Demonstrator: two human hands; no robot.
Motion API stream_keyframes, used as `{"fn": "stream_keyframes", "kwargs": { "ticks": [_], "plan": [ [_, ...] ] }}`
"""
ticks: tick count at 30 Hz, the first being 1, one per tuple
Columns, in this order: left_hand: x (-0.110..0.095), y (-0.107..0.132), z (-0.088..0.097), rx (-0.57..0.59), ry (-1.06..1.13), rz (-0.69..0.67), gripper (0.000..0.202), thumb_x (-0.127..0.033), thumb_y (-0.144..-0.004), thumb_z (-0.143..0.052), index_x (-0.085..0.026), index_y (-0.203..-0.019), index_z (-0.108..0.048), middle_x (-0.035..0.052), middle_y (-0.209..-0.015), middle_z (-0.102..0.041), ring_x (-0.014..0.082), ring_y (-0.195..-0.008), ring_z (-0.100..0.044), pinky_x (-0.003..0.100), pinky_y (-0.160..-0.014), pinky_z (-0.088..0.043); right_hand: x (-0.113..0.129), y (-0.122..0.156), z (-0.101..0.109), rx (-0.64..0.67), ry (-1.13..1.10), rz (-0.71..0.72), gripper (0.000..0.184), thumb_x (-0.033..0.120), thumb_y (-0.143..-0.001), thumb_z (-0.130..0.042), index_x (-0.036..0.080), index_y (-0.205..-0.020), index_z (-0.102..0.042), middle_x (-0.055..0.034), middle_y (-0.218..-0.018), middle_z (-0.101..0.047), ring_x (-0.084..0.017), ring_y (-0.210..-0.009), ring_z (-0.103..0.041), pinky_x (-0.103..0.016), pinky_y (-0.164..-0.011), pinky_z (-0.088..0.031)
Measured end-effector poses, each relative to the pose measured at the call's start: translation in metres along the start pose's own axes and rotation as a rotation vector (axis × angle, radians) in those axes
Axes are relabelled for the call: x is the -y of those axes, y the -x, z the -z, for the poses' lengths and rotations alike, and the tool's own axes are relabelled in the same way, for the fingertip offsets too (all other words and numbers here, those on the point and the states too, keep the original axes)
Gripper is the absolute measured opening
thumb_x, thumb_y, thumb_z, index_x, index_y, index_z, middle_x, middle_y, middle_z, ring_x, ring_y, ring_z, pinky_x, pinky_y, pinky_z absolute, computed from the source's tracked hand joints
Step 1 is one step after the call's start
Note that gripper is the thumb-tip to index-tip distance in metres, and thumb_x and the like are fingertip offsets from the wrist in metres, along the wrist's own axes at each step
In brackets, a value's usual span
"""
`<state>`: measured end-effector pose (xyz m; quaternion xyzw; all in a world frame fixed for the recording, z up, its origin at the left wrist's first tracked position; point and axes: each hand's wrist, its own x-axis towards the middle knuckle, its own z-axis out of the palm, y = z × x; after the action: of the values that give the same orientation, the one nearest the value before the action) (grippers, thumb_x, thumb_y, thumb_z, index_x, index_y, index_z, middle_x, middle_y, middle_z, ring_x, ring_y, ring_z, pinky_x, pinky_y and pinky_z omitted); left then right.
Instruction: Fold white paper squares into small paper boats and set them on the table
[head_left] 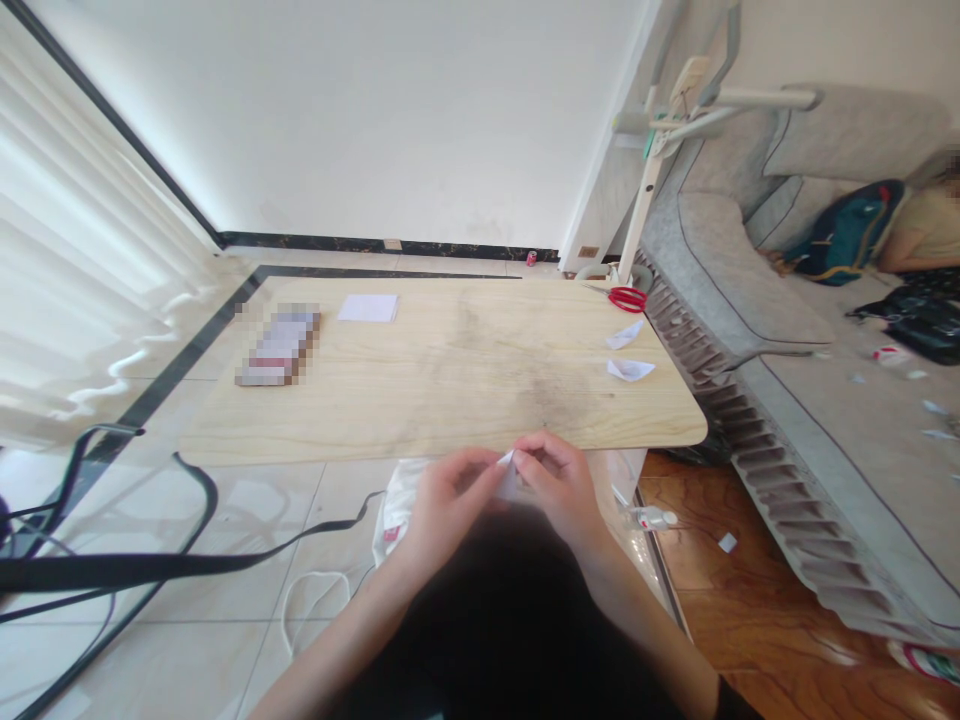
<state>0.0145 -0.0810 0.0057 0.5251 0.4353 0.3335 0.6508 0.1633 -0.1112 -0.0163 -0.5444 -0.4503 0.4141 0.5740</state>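
Observation:
Both of my hands meet just below the near edge of the wooden table [420, 400], over my dark lap. My left hand [450, 497] and my right hand [559, 480] pinch a small piece of white paper [508, 466] between their fingertips; most of it is hidden by the fingers. Two folded white paper shapes [628, 369] [625, 334] lie on the table's right side. Red-handled scissors [627, 297] rest at the far right corner. A flat white sheet [367, 307] lies at the far left-middle.
A blurred box-like item [277, 347] sits on the table's left. A grey sofa [750, 300] stands to the right, with a person [926, 225] and a blue backpack [847, 232] on it. Black straps [135, 560] and a white plastic bag [394, 505] lie on the tiled floor.

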Motion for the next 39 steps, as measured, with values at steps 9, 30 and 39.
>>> {"fn": "stream_keyframes", "kwargs": {
  "ticks": [9, 30, 39],
  "plan": [
    [0.001, 0.0, 0.002, -0.001, -0.078, -0.047, 0.03, -0.041, -0.082, -0.068, -0.012, -0.089, -0.074, 0.0082, -0.084, -0.075, 0.0206, -0.073, -0.069, 0.029, -0.063, -0.06, 0.002, 0.001, -0.001, -0.018, 0.04, 0.013, 0.012, 0.026, -0.083, -0.061, 0.02, -0.075, -0.068, 0.0006, -0.066, -0.065, -0.014, -0.06, -0.058, -0.024, -0.055, -0.045],
    [0.011, -0.004, 0.005, -0.078, -0.132, -0.152, 0.025, -0.037, -0.083, -0.069, -0.013, -0.089, -0.071, 0.0082, -0.081, -0.074, 0.02, -0.075, -0.069, 0.03, -0.068, -0.057, 0.009, 0.002, -0.002, 0.003, 0.189, 0.106, 0.017, 0.023, -0.087, -0.06, 0.022, -0.085, -0.077, -0.0042, -0.079, -0.073, -0.021, -0.08, -0.067, -0.031, -0.071, -0.051],
    [0.005, -0.002, 0.004, -0.06, -0.101, -0.14, 0.023, -0.035, -0.082, -0.07, -0.013, -0.088, -0.07, 0.006, -0.078, -0.073, 0.0182, -0.071, -0.068, 0.028, -0.064, -0.056, 0.009, 0.0, -0.001, 0.025, 0.157, 0.059, 0.018, 0.028, -0.087, -0.062, 0.021, -0.083, -0.078, -0.0036, -0.08, -0.074, -0.02, -0.077, -0.067, -0.028, -0.07, -0.052]
  ]
}}
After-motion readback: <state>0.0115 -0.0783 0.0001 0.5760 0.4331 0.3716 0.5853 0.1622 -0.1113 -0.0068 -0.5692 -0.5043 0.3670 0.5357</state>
